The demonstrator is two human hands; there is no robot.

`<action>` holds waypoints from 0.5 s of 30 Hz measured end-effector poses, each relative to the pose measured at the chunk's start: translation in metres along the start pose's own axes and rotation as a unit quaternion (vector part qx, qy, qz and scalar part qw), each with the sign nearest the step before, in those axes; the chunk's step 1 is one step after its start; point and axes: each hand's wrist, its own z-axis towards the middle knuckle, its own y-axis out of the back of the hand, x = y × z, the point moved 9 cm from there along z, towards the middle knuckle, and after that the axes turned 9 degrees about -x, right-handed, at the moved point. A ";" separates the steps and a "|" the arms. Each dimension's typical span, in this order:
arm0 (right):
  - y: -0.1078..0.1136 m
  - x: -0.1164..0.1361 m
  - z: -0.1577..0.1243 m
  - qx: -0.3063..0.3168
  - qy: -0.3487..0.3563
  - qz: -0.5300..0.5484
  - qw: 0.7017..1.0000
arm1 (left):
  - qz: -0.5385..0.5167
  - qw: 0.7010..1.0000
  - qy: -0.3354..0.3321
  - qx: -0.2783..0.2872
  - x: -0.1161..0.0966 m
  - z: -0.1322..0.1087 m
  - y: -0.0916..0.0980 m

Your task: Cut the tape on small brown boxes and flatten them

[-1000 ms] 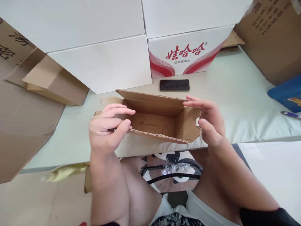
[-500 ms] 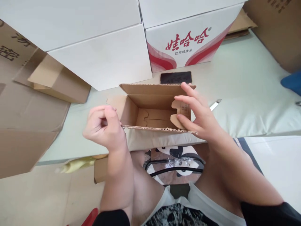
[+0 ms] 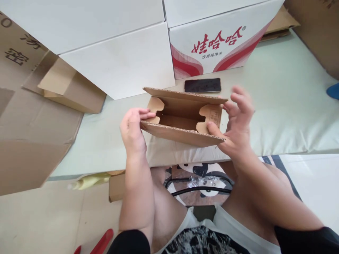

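Centrally in the frame, a small cardboard box (image 3: pixel 182 121) is held just above the near edge of the pale green bench (image 3: pixel 278 106), open top facing up. Both end flaps are folded inward; the long flaps stand up. Left hand (image 3: pixel 134 128) is closed on the box's left end, fingers curled over the left flap, thumb along the near wall. Right hand (image 3: pixel 235 123) is mostly open: thumb pressed on the right flap, fingers splayed and blurred beside the right end. A dark phone (image 3: pixel 202 85) lies just behind the box. White cartons (image 3: pixel 116 60) stand behind; flattened brown cardboard (image 3: pixel 31 116) lies at left.
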 end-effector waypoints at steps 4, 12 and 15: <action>0.007 -0.003 -0.003 -0.044 0.063 0.052 0.996 | 0.033 0.994 -0.102 -0.032 -0.004 0.003 0.003; 0.011 -0.046 -0.009 -0.059 -0.040 0.107 0.992 | 0.170 0.972 -0.154 0.059 0.011 0.013 -0.001; 0.001 -0.074 -0.013 -0.031 -0.135 0.110 0.984 | 0.150 0.983 -0.107 0.020 0.024 0.027 0.017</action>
